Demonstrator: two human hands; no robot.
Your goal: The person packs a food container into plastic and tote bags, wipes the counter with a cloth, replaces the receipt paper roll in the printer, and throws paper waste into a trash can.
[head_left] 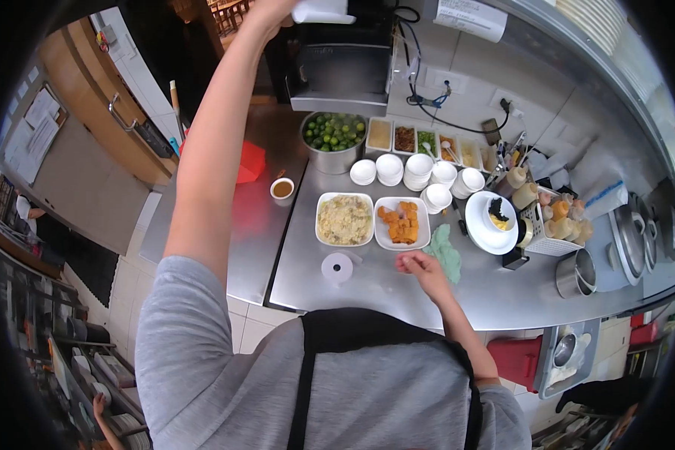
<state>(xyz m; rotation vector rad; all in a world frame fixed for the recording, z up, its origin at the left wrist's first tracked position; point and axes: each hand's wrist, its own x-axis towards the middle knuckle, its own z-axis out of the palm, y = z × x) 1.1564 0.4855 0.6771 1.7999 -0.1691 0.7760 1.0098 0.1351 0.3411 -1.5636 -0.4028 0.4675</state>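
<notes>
My left hand is raised at the top edge, beside a white paper-like item at the black machine; its fingers are mostly hidden. My right hand is closed just below a square white bowl of orange chunks; what it holds, if anything, is too small to make out. Left of that bowl stands a square bowl of pale yellow food. A paper roll lies in front of the bowls, and a green cloth lies right of my right hand.
Along the wall are a pot of limes, ingredient containers and stacked small white dishes. A sauce cup is at the left. To the right are a white plate, a bottle basket and a metal pot.
</notes>
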